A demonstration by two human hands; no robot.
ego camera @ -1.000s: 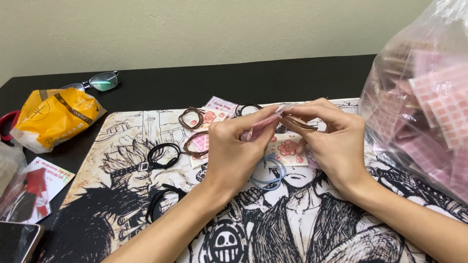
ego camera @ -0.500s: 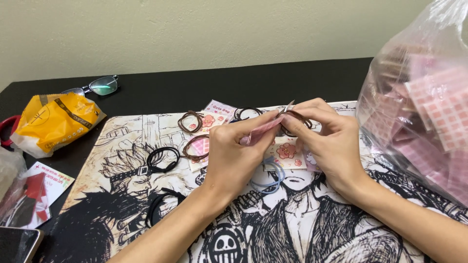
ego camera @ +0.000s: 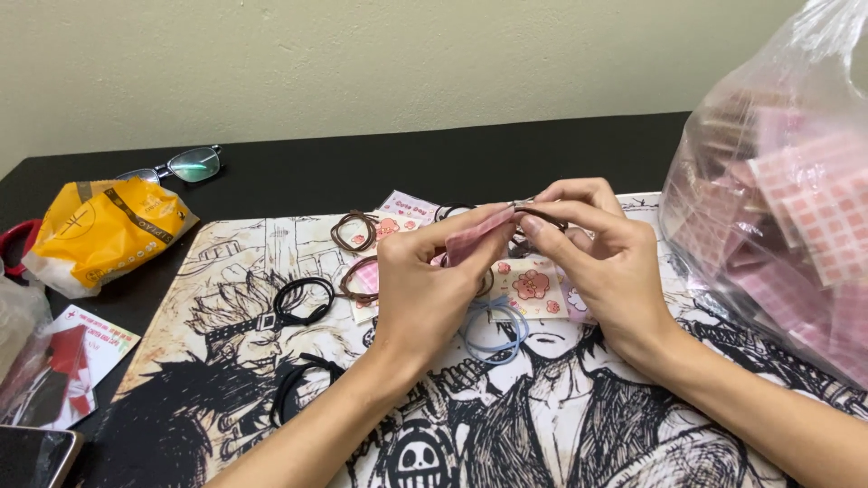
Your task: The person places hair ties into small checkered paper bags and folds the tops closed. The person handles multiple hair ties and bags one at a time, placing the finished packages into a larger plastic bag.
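Fingers point(ego camera: 493, 224): both sets are pinching closed at one meeting point above the mat; left thumb and forefinger are gripping a small pink packet point(ego camera: 470, 242), right fingertips are holding a dark brown hair tie point(ego camera: 542, 217) at the packet's open end.
Left hand point(ego camera: 425, 289): hovering over the mat, palm turned toward the right hand, forearm running down to the near edge.
Right hand point(ego camera: 615, 271): facing it, knuckles up, just beside the left hand, fingertips touching the packet.
Near mat: a black-and-white comic-print desk mat point(ego camera: 226, 361) is lying under both hands; a black hair tie point(ego camera: 294, 389) is sitting near the left forearm, another black one point(ego camera: 303, 298) a little farther up.
Under the hands: a light blue hair tie point(ego camera: 497, 330) and a floral sticker card point(ego camera: 529, 287) are lying on the mat.
Farther mat: two brown hair ties point(ego camera: 353, 230) are resting beside more pink packets.
Right edge: a clear plastic bag point(ego camera: 768, 199) full of pink checked packets is standing by the right forearm.
Left edge: a phone corner point(ego camera: 32, 456), a red-and-white leaflet point(ego camera: 81, 348), a yellow pouch point(ego camera: 99, 230).
Far table: eyeglasses point(ego camera: 181, 165) are lying near the wall.
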